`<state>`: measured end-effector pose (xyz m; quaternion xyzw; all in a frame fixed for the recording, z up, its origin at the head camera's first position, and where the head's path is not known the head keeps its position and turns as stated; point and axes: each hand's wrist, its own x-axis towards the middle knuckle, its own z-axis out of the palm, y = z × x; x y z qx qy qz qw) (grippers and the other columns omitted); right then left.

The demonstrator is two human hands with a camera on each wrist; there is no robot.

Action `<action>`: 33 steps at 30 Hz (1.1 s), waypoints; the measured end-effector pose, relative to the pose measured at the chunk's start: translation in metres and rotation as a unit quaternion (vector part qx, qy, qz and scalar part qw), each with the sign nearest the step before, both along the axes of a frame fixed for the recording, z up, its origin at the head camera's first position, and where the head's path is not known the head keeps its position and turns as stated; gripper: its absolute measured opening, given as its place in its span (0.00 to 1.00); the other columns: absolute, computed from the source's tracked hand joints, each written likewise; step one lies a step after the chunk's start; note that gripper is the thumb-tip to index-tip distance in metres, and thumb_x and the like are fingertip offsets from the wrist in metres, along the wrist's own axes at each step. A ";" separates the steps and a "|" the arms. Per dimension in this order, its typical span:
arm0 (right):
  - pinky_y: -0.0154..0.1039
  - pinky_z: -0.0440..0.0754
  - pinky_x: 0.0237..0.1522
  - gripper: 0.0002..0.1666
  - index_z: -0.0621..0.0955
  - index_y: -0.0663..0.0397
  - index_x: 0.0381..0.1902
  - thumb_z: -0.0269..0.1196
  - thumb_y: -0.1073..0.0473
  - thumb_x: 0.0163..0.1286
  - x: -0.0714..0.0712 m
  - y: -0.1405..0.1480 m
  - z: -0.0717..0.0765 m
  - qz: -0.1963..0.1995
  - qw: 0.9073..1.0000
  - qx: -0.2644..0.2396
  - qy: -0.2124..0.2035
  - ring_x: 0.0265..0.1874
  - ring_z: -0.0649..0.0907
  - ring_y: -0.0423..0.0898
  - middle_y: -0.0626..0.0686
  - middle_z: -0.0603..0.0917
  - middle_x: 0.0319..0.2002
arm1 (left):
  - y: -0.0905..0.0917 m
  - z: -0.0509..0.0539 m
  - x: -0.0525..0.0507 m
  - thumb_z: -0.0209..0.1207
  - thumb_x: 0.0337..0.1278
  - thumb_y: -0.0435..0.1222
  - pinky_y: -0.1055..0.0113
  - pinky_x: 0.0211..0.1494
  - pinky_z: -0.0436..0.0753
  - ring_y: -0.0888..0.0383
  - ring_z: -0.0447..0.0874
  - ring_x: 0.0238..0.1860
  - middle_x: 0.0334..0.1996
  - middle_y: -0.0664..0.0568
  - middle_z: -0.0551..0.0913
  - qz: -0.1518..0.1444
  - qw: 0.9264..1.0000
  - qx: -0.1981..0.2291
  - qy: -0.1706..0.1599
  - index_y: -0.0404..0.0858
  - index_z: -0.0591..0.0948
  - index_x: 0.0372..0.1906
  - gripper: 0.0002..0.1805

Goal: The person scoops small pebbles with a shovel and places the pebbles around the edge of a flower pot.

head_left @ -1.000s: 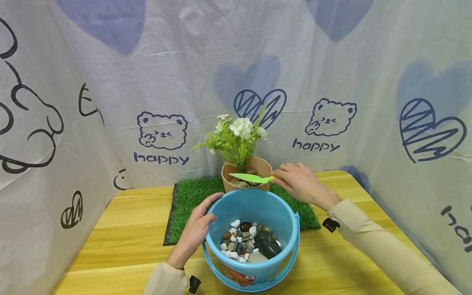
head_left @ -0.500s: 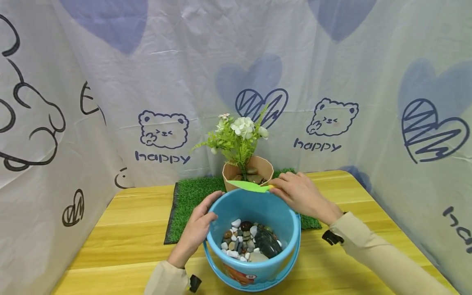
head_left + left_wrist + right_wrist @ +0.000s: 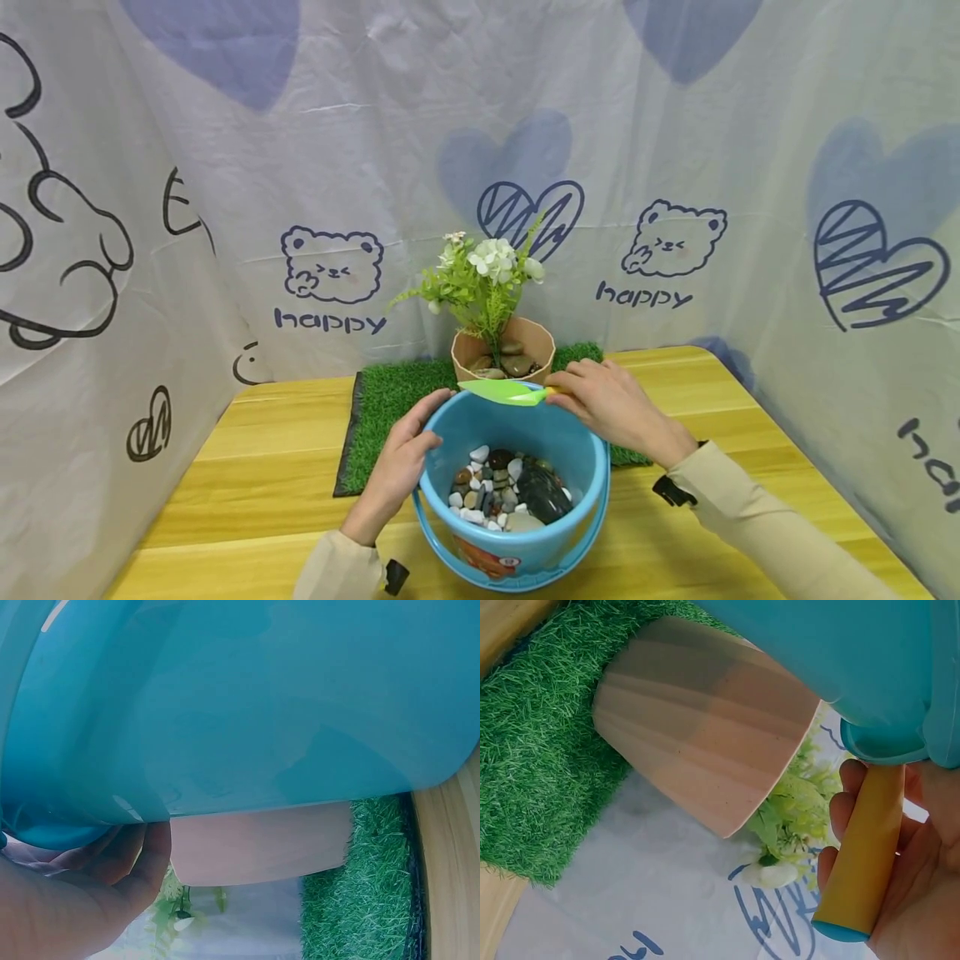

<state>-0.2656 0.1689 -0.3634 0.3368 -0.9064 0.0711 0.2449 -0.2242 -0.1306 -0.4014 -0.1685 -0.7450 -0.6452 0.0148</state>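
A light-blue bucket [image 3: 517,575] stands at the front, with white, grey and brown pebbles [image 3: 480,492] and a large dark stone [image 3: 543,493] at its bottom. My left hand [image 3: 401,458] grips its rim on the left, the thumb inside and the fingers outside. In my right hand [image 3: 611,408] is a toy trowel, held by its yellow handle [image 3: 866,855]. Its green blade [image 3: 502,392] points left over the bucket's far rim, and I see no stones on it. Behind stands a peach flowerpot [image 3: 705,720] with stones and a white-flowered plant [image 3: 487,275].
The pot stands on a green artificial-turf mat [image 3: 382,417], partly hidden by the bucket. Beneath is a yellow wooden table [image 3: 285,467]. A white printed cloth [image 3: 337,150] hangs close behind and on both sides.
My right hand has brought the trowel from over the flowerpot toward me and down to the bucket's far rim. My left hand and the bucket have stayed in place.
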 end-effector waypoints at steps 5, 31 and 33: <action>0.35 0.68 0.31 0.16 0.86 0.43 0.48 0.62 0.46 0.67 0.004 -0.002 0.000 -0.004 1.000 -0.002 0.008 0.31 0.78 0.42 0.44 0.84 0.34 | 0.000 0.000 0.000 0.43 0.59 0.23 0.44 0.69 0.68 0.43 0.64 0.72 0.72 0.43 0.65 -0.001 1.000 0.000 0.003 0.39 0.63 0.74 0.35; 0.27 0.64 0.20 0.08 0.85 0.39 0.30 0.68 0.45 0.60 0.024 0.001 0.005 0.034 0.994 0.037 0.096 0.19 0.68 0.35 0.41 0.72 0.24 | -0.001 -0.001 -0.001 0.44 0.59 0.22 0.44 0.69 0.69 0.43 0.66 0.71 0.71 0.42 0.67 0.000 1.000 0.001 0.008 0.39 0.64 0.73 0.34; 0.27 0.63 0.20 0.09 0.83 0.39 0.27 0.69 0.44 0.58 0.024 0.001 0.006 0.043 0.993 0.048 0.098 0.18 0.68 0.35 0.41 0.72 0.23 | 0.000 -0.001 -0.001 0.44 0.59 0.22 0.45 0.69 0.69 0.43 0.66 0.70 0.71 0.42 0.67 0.001 1.000 0.000 0.009 0.39 0.65 0.73 0.34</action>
